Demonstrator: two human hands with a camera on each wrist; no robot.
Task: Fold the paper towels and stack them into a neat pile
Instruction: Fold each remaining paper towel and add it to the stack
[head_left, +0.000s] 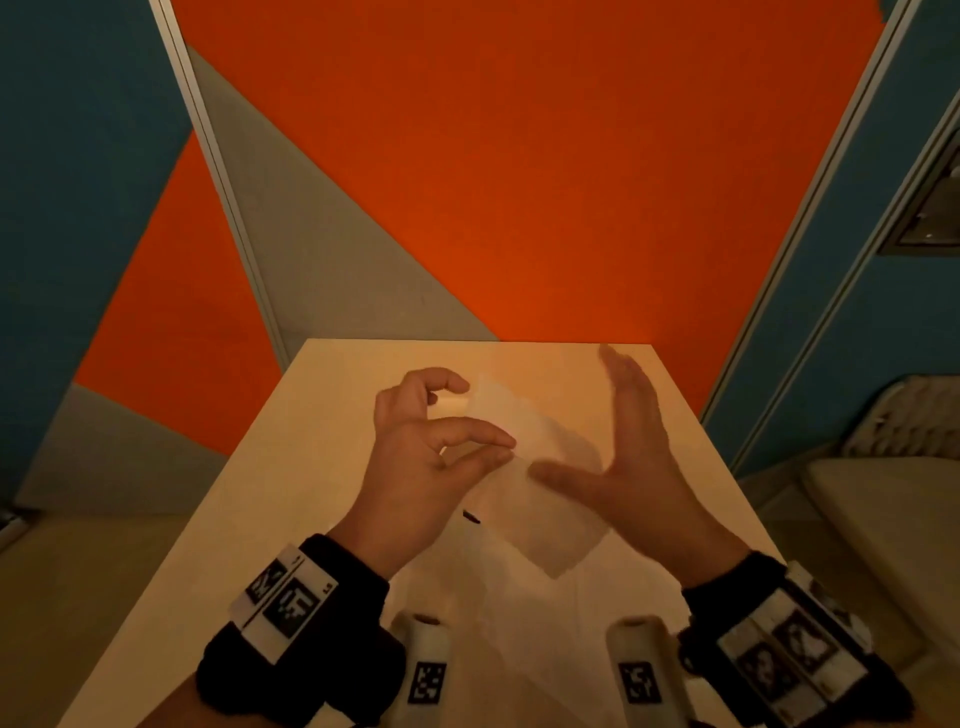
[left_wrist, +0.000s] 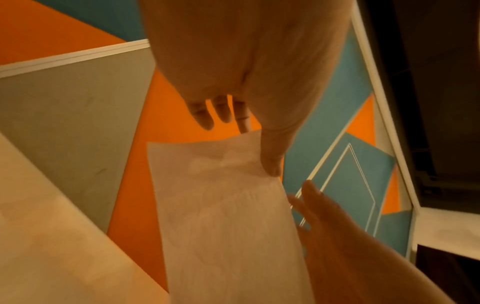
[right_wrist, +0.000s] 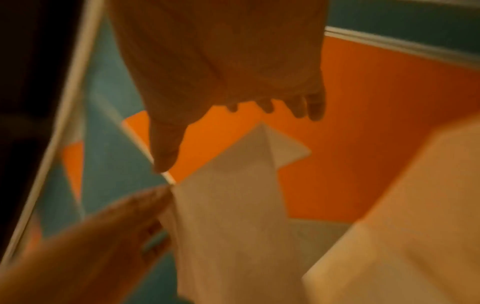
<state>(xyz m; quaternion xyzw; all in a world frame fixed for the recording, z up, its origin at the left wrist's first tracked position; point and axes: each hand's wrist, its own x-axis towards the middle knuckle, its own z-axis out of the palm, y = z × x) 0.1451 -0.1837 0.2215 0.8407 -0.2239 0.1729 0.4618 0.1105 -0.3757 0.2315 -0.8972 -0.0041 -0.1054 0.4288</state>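
A thin white paper towel (head_left: 550, 535) hangs in the air over the pale table (head_left: 291, 493). My left hand (head_left: 506, 449) pinches its upper edge between thumb and fingers. The left wrist view shows the thumb (left_wrist: 270, 164) pressed on the towel (left_wrist: 223, 216) near a top corner. My right hand (head_left: 618, 436) is open just right of the towel, fingers straight, thumb stretched toward it, holding nothing. In the right wrist view the towel (right_wrist: 228, 216) hangs with one top corner folded over, and the left hand's fingers (right_wrist: 130, 216) grip its left edge.
Pale flat sheets (head_left: 493, 623) seem to lie on the table near me. A small dark mark (head_left: 470, 516) is on the tabletop. Two white marker-tagged cylinders (head_left: 426, 660) stand at the near edge. Orange, grey and blue walls surround the table; a light seat (head_left: 883, 519) is on the right.
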